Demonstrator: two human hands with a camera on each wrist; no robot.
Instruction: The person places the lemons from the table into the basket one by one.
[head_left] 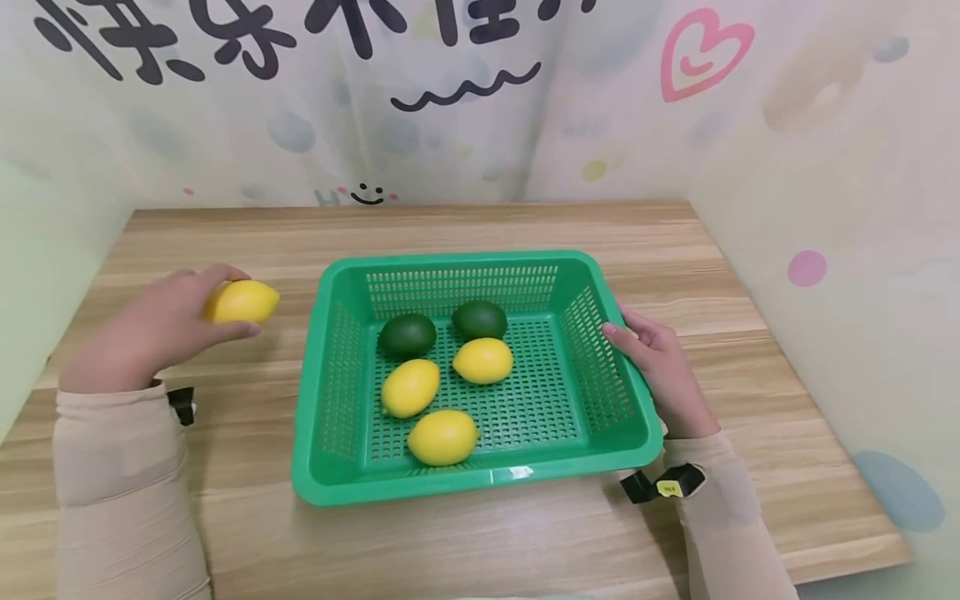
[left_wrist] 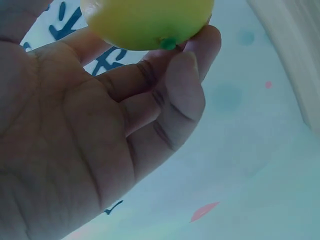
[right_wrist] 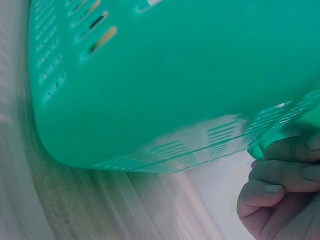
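Above the table, left of the basket, my left hand (head_left: 161, 321) holds a yellow lemon (head_left: 243, 302) between thumb and fingers. In the left wrist view, the lemon's (left_wrist: 150, 20) green stem tip shows beside the curled fingers. My right hand (head_left: 663, 367) grips the right rim of a green plastic basket (head_left: 495, 475), thumb over the edge and fingers outside. From the right wrist, the basket wall (right_wrist: 165, 90) fills most of the picture, with the fingers (right_wrist: 285, 175) at lower right. Inside lie three lemons (head_left: 442, 437) and two dark green, smooth oval fruits (head_left: 407, 336).
The basket stands on a wood-grain table (head_left: 247, 517). Behind the table hangs a pale printed backdrop (head_left: 480, 150) with black lettering and a pink heart. Pale walls (head_left: 862, 333) close in on both sides. Each wrist wears a small black device (head_left: 681, 481).
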